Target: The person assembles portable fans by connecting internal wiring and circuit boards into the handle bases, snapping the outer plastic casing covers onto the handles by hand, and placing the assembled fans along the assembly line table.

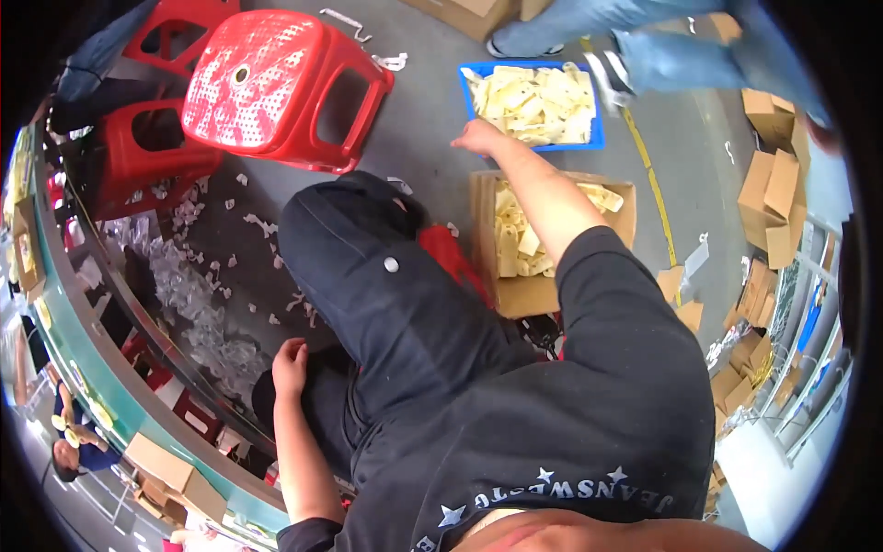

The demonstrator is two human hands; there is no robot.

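Note:
My right hand (480, 138) reaches forward beside the near left corner of a blue tray (600, 120). Its fingers are loosely stretched toward the left, and nothing shows in them. Pale cream plastic parts (538, 99) fill the tray in a heap. Under my right forearm stands an open cardboard box (484, 239) with more cream parts (515, 239) inside; the arm hides some of them. Low at my left side, next to my leg, hangs my left hand (290, 366), loosely bent, apart from any part and with nothing visible in it.
A red plastic stool (262, 83) stands ahead to the left, with another red stool (152, 152) beside it. White scraps and clear plastic bags (202, 313) litter the floor near a green-edged bench (120, 377). Another person's legs (681, 64) are beyond the tray. Cardboard boxes (773, 198) lie right.

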